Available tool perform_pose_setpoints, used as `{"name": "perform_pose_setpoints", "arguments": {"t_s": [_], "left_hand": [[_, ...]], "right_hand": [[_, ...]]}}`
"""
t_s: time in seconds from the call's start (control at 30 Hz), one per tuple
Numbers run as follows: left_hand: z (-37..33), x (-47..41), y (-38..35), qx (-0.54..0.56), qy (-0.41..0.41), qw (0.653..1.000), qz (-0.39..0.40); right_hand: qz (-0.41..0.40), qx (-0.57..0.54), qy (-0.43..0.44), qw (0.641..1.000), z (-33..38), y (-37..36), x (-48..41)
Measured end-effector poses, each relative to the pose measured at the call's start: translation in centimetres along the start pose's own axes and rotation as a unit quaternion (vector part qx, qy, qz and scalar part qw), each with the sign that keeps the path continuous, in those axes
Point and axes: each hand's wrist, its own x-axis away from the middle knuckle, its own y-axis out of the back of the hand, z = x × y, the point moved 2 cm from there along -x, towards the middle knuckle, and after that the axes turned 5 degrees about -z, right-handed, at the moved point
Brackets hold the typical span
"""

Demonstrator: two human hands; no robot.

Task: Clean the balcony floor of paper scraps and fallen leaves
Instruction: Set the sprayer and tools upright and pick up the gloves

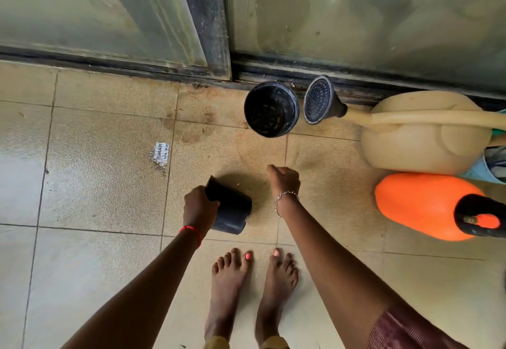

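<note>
My left hand [197, 206] grips the rim of a black plastic pot [232, 209], which is tipped on its side just above the beige tiled floor [95, 184]. To its right, my right hand [283, 180] hangs over the floor with its fingers curled under; whether it pinches something small is hidden. A white printed paper scrap [160, 152] lies on the tiles to the upper left of the pot. Brown dirt stains and small specks mark the tiles near the door track.
A second black pot [271, 109] stands by the sliding glass door track [301, 77]. Beside it lies a beige watering can [424, 135] with a black rose head [319, 99]. An orange and black container [427, 206] lies at right. My bare feet [252, 280] stand below.
</note>
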Motion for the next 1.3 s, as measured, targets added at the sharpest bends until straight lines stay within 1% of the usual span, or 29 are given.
{"name": "perform_pose_setpoints", "arguments": {"t_s": [0.1,0.2,0.27,0.33,0.43,0.53,0.6,0.63,0.67,0.7,0.73,0.77,0.8,0.87,0.93,0.97,1.1,1.17,1.2,1.3], "left_hand": [[-0.4,1.1,-0.1,0.008,-0.042,0.999,-0.001],[-1.6,3.3,0.6,-0.005,-0.145,0.989,-0.027],[-2.4,5.3,1.7,-0.021,-0.206,0.978,-0.036],[-3.1,7.6,3.3,-0.038,-0.266,0.962,-0.04],[-4.3,11.5,6.0,-0.076,-0.371,0.924,-0.052],[-5.8,15.4,9.4,-0.138,-0.472,0.866,-0.084],[-6.5,17.6,11.6,-0.17,-0.516,0.835,-0.082],[-6.9,18.8,12.9,-0.162,-0.521,0.835,-0.073],[-7.2,19.6,13.9,-0.126,-0.514,0.847,-0.056],[-7.5,20.3,14.9,-0.064,-0.48,0.875,-0.029],[-7.9,20.8,15.9,0.012,-0.433,0.901,0.003],[-7.9,21.0,16.2,0.085,-0.376,0.921,0.058],[-8.2,21.0,16.5,0.147,-0.321,0.93,0.107],[-8.5,20.6,16.4,0.228,-0.229,0.934,0.155],[-8.5,19.3,15.7,0.254,-0.15,0.941,0.168],[-8.4,18.3,15.1,0.251,-0.127,0.944,0.171],[-7.6,14.9,11.8,0.199,-0.082,0.957,0.196],[-8.5,13.6,11.2,0.199,-0.058,0.954,0.218],[-7.3,10.6,7.9,0.224,-0.038,0.945,0.235],[-8.2,8.9,7.1,0.245,-0.015,0.929,0.275]], "right_hand": [[0.085,0.087,-0.006,0.993,-1.9,0.1,1.0],[0.089,0.093,0.012,0.992,-2.1,0.5,2.9],[0.094,0.089,0.014,0.992,-1.4,1.3,4.9],[0.099,0.085,0.04,0.991,-0.2,2.4,7.3],[0.051,0.077,0.095,0.991,2.2,5.0,11.1],[0.023,0.071,0.135,0.988,5.1,8.8,15.2],[0.013,0.056,0.15,0.987,6.5,11.1,17.9],[0.003,0.048,0.159,0.986,7.2,12.3,19.3],[-0.008,0.041,0.168,0.985,7.9,13.2,20.5],[-0.011,0.034,0.176,0.984,8.3,13.9,21.3],[-0.01,0.026,0.174,0.984,9.0,14.6,22.1],[-0.004,0.01,0.166,0.986,9.0,15.0,22.5],[0.008,-0.008,0.151,0.988,9.1,15.0,22.6],[0.026,-0.045,0.114,0.992,8.6,14.4,22.1],[0.028,-0.07,0.078,0.994,7.7,13.2,20.9],[0.033,-0.084,0.053,0.995,7.0,12.4,19.9],[0.024,-0.153,-0.065,0.986,4.3,10.1,16.6],[0.016,-0.186,-0.103,0.977,4.1,9.6,15.1],[0.009,-0.189,-0.126,0.974,2.1,7.2,12.1],[-0.001,-0.214,-0.154,0.965,2.4,6.5,9.4]]}}
